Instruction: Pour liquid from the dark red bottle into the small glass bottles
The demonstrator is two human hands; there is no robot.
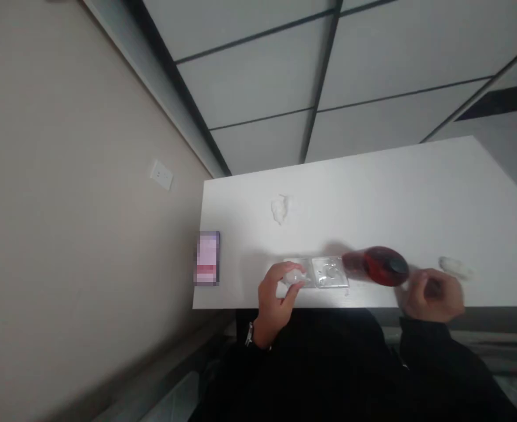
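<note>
My left hand (280, 299) is at the near edge of the table. Its thumb and fingers are closed around a small, round, translucent white thing (294, 276), whose kind I cannot make out. Under and beside it lies a clear plastic case (331, 273) with two square halves side by side. To the case's right is a dark red bottle (379, 266) with a dark cap, seen from above. My right hand (434, 294) is curled into a loose, slightly blurred fist just right of the bottle, with nothing visible in it.
A crumpled white tissue-like piece (279, 209) lies farther back on the white table (408, 193). Beyond my right hand is a small, pale, elongated thing (455, 267). A phone (207, 258) lies by the left edge, near the wall (87, 176). Panelled doors (258, 64) stand behind the table.
</note>
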